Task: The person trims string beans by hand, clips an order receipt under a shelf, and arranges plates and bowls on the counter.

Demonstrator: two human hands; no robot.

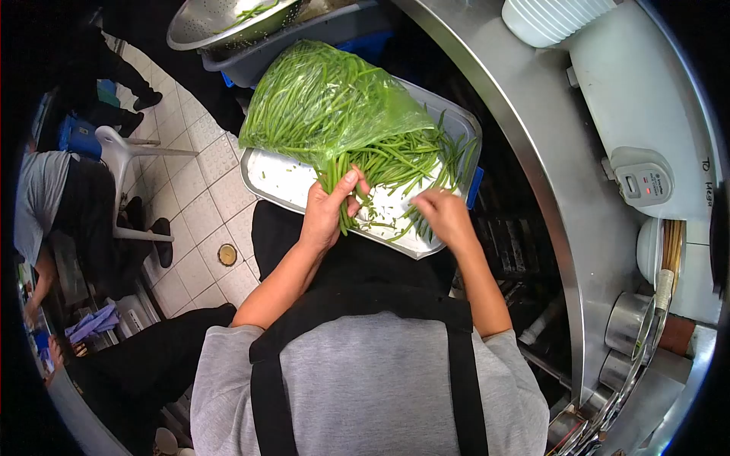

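My left hand is wrapped round a bunch of green beans, their ends sticking out past the thumb. To its right, my right hand is closed in a pinch over the tray, and whatever its fingertips hold is hidden. Beneath both hands lies a metal tray with loose beans and small cut-off bits on its bottom. A large clear plastic bag full of green beans rests across the tray's far left part, its near edge by my left hand.
A colander with a few beans stands on a grey tub behind the bag. Along the right runs a steel counter with white bowls, a rice cooker and pots. Left are a white stool and other people.
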